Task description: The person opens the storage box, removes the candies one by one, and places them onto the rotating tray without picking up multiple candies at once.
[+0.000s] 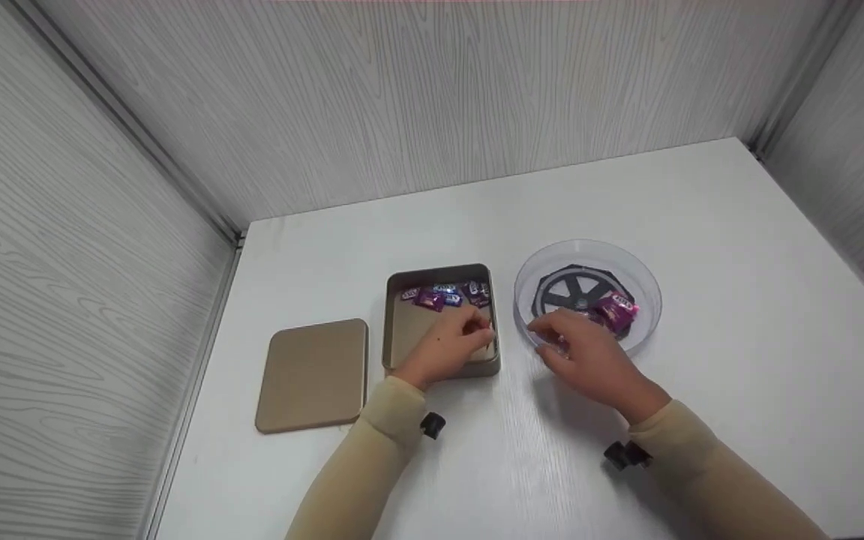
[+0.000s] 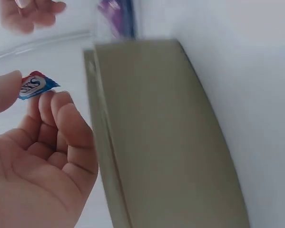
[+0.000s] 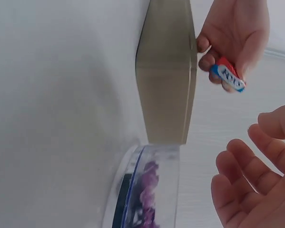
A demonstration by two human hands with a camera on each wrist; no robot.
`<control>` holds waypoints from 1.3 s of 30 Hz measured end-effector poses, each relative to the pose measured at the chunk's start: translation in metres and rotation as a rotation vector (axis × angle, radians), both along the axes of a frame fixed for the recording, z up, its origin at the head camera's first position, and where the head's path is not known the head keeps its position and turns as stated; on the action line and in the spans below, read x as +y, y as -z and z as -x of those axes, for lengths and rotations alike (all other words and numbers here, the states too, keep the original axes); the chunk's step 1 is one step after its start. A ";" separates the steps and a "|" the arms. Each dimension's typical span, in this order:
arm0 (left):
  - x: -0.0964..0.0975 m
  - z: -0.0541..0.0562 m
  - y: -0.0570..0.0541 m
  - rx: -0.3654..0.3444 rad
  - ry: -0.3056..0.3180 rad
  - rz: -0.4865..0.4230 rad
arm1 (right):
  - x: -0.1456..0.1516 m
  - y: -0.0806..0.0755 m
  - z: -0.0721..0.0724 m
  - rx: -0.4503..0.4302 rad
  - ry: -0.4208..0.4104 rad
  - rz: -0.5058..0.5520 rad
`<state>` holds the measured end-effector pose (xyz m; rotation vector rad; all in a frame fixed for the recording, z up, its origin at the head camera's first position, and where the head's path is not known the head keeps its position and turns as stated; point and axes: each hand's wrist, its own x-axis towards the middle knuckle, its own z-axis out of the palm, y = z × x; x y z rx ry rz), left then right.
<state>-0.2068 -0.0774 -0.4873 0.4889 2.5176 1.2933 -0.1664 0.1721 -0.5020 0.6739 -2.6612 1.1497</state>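
My left hand (image 1: pixel 447 345) is over the near right part of a gold metal tin (image 1: pixel 411 330). Its thumb and fingers pinch a small wrapped candy (image 2: pixel 37 85) in red, white and blue. Along the tin's far side lie several candies (image 1: pixel 430 301) in purple and blue wrappers. My right hand (image 1: pixel 589 360) hovers at the near rim of a clear round dish (image 1: pixel 655 289), fingers loosely bent and apart, as the right wrist view shows; nothing is between them. Purple-wrapped candies (image 1: pixel 616 311) lie in the dish, partly hidden by this hand.
Left of the tin, a flat gold lid (image 1: pixel 314 375) lies on the white table (image 1: pixel 567 480). A dark spoked pattern (image 1: pixel 578 289) shows in the dish's bottom. Pale wood-grain panels (image 1: pixel 432 97) stand behind the table and at both sides.
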 end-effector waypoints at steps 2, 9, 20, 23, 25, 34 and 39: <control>0.004 -0.002 -0.001 -0.023 0.013 -0.054 | -0.003 -0.002 -0.002 -0.001 -0.012 0.011; 0.015 -0.011 -0.003 -0.082 0.075 -0.129 | -0.012 -0.007 -0.008 -0.004 -0.048 0.015; 0.027 -0.016 -0.004 -0.130 0.137 -0.166 | -0.016 -0.006 -0.012 0.013 -0.052 0.028; 0.029 -0.017 -0.004 -0.136 0.139 -0.179 | -0.016 -0.005 -0.013 0.035 -0.040 0.042; 0.030 -0.017 -0.003 -0.124 0.141 -0.181 | -0.016 -0.004 -0.013 0.053 -0.036 0.048; 0.034 -0.017 -0.003 -0.079 0.159 -0.180 | -0.017 -0.001 -0.013 0.099 -0.019 0.049; 0.038 -0.016 -0.002 -0.055 0.178 -0.170 | -0.018 -0.004 -0.014 0.114 0.020 0.004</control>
